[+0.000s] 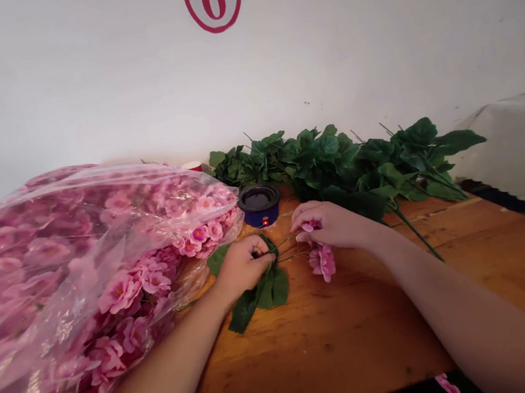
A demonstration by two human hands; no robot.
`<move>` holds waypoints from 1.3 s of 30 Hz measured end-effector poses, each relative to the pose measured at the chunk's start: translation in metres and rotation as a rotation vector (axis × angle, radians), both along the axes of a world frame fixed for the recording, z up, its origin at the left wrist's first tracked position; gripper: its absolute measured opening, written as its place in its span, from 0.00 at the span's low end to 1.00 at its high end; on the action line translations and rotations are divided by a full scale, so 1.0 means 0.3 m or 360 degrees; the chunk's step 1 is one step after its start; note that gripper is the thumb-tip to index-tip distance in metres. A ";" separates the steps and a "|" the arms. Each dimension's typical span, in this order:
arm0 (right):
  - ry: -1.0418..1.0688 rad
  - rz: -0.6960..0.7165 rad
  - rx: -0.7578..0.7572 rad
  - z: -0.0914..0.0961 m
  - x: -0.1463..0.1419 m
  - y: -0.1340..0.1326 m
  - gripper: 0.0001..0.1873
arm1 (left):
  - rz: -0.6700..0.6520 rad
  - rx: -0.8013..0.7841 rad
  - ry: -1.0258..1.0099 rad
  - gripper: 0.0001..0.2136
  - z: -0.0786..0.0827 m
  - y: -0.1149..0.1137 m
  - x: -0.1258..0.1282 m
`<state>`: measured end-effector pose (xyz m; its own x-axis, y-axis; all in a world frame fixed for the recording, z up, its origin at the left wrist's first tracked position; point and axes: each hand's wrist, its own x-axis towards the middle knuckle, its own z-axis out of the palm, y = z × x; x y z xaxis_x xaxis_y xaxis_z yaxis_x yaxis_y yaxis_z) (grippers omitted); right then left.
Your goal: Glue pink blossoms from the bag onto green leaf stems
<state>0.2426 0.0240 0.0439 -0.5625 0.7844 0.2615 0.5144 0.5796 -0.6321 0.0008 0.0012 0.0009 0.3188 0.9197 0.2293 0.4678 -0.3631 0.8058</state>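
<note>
Left hand (244,265): fingers curled closed around the stem end of a green leaf spray (263,293), which lies on the wooden table (366,333). Right hand (332,225), just to its right: fingertips pinched on a small pink blossom (311,225). A second pink flower (322,261) sits at the hand's near edge. Just beyond both hands stands a dark blue pot (259,206). At left is a clear plastic bag (51,258) of pink flowers. At far right is a leaf pile (352,161).

Left hand (242,263) pinches leaf sprig (263,290); right hand (330,225) holds pink flower (322,260).
</note>
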 end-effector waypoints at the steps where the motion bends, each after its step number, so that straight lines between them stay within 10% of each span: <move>1: 0.0037 0.0010 -0.0025 -0.008 -0.002 0.003 0.07 | -0.0008 -0.0008 -0.0006 0.07 -0.003 0.003 -0.001; 15: 0.0072 -0.0163 -0.0227 -0.060 -0.023 0.008 0.05 | -0.0105 -0.0112 0.0034 0.12 0.020 -0.006 0.000; 27: -0.0056 0.0019 0.0143 -0.054 -0.031 0.010 0.05 | -0.0163 -0.0017 0.0184 0.11 0.025 -0.003 -0.001; 39: 0.0134 -0.0364 -0.0430 -0.102 -0.064 0.004 0.07 | -0.0086 0.0089 0.0320 0.10 0.010 0.007 0.003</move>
<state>0.2232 0.0253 0.0132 -0.3499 0.9345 0.0658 0.5509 0.2621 -0.7923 0.0018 0.0033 0.0040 0.4119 0.8875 0.2065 0.5957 -0.4337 0.6761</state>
